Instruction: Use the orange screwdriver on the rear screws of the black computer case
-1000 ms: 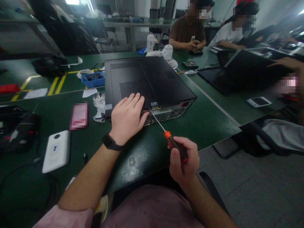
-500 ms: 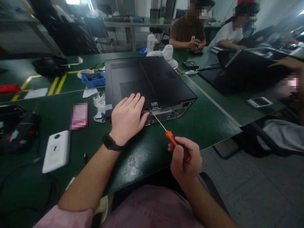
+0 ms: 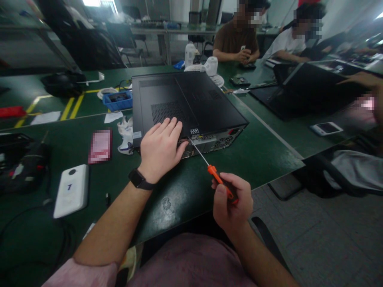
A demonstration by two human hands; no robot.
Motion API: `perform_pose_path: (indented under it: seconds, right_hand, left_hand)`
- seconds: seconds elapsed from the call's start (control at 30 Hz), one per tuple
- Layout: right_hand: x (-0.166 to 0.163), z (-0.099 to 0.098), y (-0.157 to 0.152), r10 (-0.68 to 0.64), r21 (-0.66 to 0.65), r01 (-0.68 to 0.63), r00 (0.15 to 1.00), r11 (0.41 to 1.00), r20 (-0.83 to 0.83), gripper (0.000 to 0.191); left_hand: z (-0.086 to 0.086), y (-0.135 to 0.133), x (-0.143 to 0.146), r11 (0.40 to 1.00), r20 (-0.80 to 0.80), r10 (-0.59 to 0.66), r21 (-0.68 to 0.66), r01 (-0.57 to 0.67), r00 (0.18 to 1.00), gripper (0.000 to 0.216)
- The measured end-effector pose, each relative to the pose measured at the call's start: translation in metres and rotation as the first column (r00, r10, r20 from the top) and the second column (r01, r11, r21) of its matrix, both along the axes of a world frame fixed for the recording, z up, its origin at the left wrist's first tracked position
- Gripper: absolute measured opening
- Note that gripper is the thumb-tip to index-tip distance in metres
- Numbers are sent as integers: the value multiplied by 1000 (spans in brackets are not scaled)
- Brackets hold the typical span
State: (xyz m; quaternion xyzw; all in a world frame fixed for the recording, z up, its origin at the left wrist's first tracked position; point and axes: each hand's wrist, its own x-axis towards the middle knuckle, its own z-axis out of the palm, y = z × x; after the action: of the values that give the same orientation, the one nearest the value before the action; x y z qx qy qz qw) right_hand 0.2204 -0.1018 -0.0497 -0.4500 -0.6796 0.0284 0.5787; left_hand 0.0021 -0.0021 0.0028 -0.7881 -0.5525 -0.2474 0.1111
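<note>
A black desktop computer case (image 3: 191, 99) lies flat on the green table (image 3: 167, 207), its rear panel with ports and a fan grille toward me. My left hand (image 3: 161, 147) rests on the case's near edge, fingers stretched over the perforated cover and thumb at the rear edge. In my right hand (image 3: 235, 203) is an orange and black screwdriver (image 3: 214, 172). Its long thin shaft reaches up and left to the rear panel beside my left thumb. The exact spot where the tip meets the panel is too small to make out.
Left of the case are white gloves (image 3: 125, 137), a blue bin (image 3: 117, 100), a white device marked 1 (image 3: 71, 190) and a black drill-like tool (image 3: 25, 163). A phone (image 3: 326, 128) and an open black panel (image 3: 314, 91) lie right. Other people (image 3: 236, 40) sit beyond.
My right hand and the screwdriver handle have shifted very slightly left, and the handle looks turned a little. My left hand and the case stay put.
</note>
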Motion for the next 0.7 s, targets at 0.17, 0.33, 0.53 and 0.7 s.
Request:
perform_pose_path:
  seconds: [0.17,0.33,0.53,0.7]
  right_hand:
    - [0,-4,-3,-15,-68,13,1000,998,-25,23]
    - [0,-3,-1,34,-7,-34,998,999,-44,31]
    - [1,-1,0,-35,-1,35,999,999,33,25]
    - [0,0,-1,-41,-35,41,999,999,17,25]
  left_hand:
    - [-1,0,0,1000,-9,0,3,0,1000,56]
    - [-2,1,0,1000,-25,5,12,-5,1000,55]
    - [-1,0,0,1000,-31,8,7,-8,999,56]
    - [-1,1,0,1000,-27,5,1,-5,1000,55]
